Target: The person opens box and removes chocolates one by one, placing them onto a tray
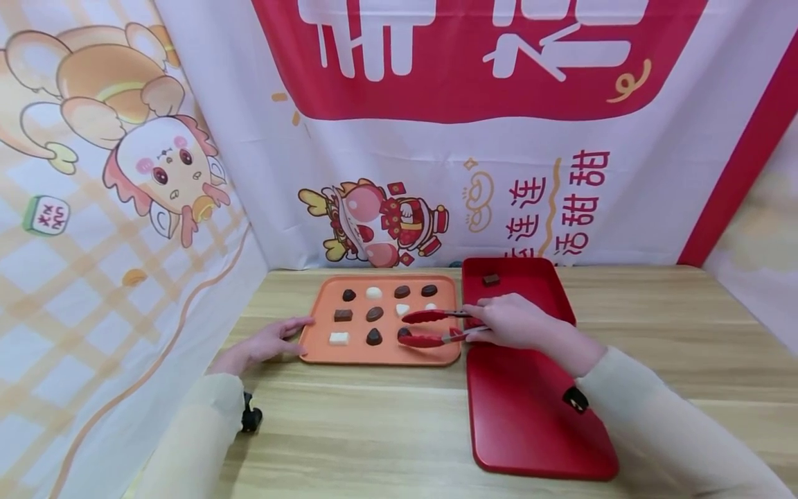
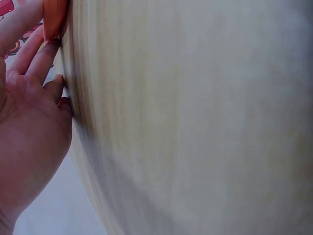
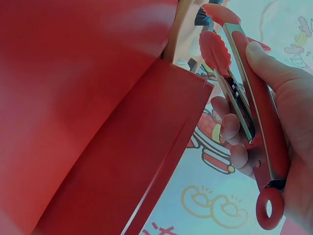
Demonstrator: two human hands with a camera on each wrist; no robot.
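My right hand (image 1: 514,320) grips a pair of red-tipped metal tongs (image 1: 430,341) by the handles. The tongs' two tips are spread over the right part of an orange tray (image 1: 324,352), with a dark chocolate (image 1: 404,333) by the lower tip; contact cannot be told. Several dark, brown and white chocolates sit in rows on this tray, some partly hidden by the tongs. In the right wrist view the tongs (image 3: 266,142) lie between thumb and fingers. My left hand (image 1: 274,341) touches the tray's left rim with fingers spread.
Right of the orange tray stands a red tray (image 1: 557,287) with one brown square chocolate (image 1: 491,280) near its far side. A second red tray (image 1: 530,423) lies nearer me, below my right forearm. A printed cloth (image 1: 374,152) hangs behind the wooden table (image 1: 361,430).
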